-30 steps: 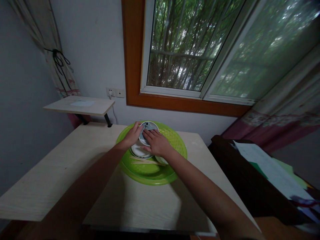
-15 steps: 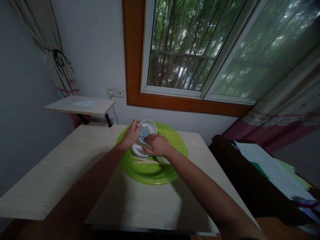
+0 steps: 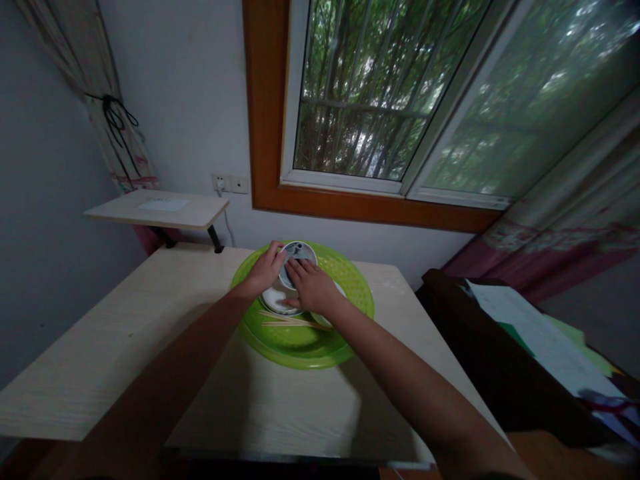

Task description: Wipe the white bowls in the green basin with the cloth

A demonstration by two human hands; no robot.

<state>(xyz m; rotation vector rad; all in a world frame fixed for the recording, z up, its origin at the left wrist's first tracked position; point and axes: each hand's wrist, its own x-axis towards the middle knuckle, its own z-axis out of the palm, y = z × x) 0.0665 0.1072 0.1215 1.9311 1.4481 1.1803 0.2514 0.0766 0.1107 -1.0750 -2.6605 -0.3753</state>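
A large green plastic basin [image 3: 350, 313] sits on the pale wooden table [image 3: 125, 333]. Inside it, a small white bowl [image 3: 299, 252] is tilted up over a white plate [image 3: 275, 303]. My left hand [image 3: 265, 270] grips the bowl's left rim. My right hand [image 3: 313, 287] presses a grey cloth [image 3: 289, 272] flat into the bowl, fingers stretched out over it. Wooden chopsticks [image 3: 285, 321] lie in the basin just below the plate.
A small wooden shelf [image 3: 157, 209] stands at the back left, near a wall socket [image 3: 230, 183]. A window [image 3: 400, 100] fills the wall behind. A dark cabinet [image 3: 500, 360] with papers [image 3: 540, 340] stands at the right.
My right hand went from flat on the bowl to curled around the cloth with the bowl tipped open, then back to flat fingers pressing the cloth into the bowl.
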